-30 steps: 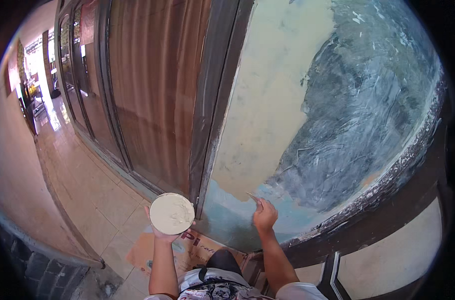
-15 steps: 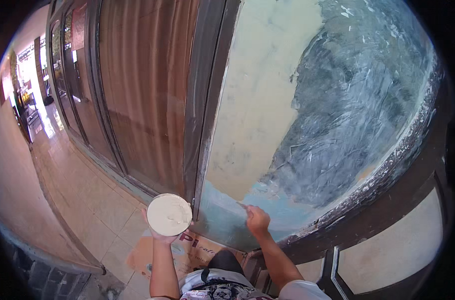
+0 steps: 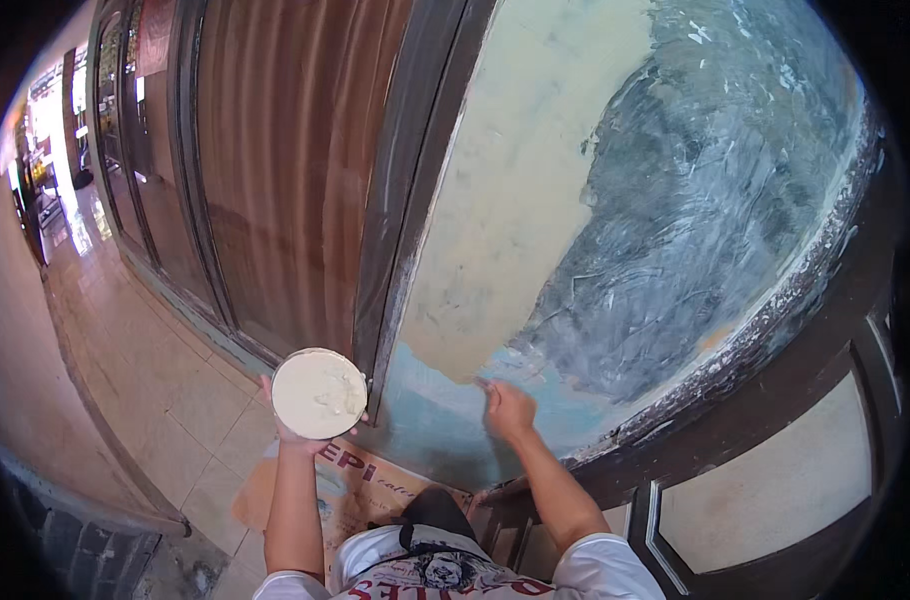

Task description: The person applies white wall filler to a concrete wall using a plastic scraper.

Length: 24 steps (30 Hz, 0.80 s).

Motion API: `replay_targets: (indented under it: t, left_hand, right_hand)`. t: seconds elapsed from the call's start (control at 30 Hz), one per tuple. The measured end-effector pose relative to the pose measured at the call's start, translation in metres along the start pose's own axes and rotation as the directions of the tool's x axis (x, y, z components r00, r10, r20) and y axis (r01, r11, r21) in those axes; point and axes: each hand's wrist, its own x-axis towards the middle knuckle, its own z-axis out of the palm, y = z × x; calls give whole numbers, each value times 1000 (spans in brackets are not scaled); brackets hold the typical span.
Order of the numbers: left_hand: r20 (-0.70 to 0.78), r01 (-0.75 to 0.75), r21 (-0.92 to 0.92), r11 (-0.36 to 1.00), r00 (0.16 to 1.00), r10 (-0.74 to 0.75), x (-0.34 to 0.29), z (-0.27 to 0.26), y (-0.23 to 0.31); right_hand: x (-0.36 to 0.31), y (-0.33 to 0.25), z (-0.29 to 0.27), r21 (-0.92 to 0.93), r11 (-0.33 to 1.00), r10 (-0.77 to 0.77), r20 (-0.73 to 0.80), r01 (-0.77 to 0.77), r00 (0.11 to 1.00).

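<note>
My left hand (image 3: 295,436) is wrapped round the underside and sides of a round tub (image 3: 320,393) of thick cream-coloured paint or filler, with lumps on its surface. It is held level, to the left of the wall. My right hand (image 3: 512,412) is closed on a small thin tool (image 3: 484,383), mostly hidden by the fingers, so its exact kind cannot be made out. Its tip is at the wall, by the lower edge of the cream coat (image 3: 505,200). Below that edge the wall shows pale blue (image 3: 445,410); to the right lies a rough grey patch (image 3: 665,220).
A dark-framed window with a brown curtain (image 3: 285,170) stands left of the wall. A printed sheet (image 3: 360,490) lies on the tiled floor (image 3: 165,400) by my legs. Dark panelled woodwork (image 3: 775,480) is at lower right, and a low pale wall (image 3: 85,430) at far left.
The view has shifted slightly. The tub and my left hand appear lower and further left. My right hand stays by the lower edge of the cream coat, still gripping the tool.
</note>
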Motion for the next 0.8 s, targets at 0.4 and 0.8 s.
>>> replay_targets:
  t: [0.4, 0.8]
  left_hand:
    - [230, 87, 104, 991, 967, -110, 1, -20, -11]
    - [78, -30, 59, 998, 997, 25, -18, -21, -12]
  right_hand:
    - [5, -2, 1, 38, 990, -131, -61, 133, 990]
    - [13, -17, -20, 105, 989, -92, -133, 106, 987]
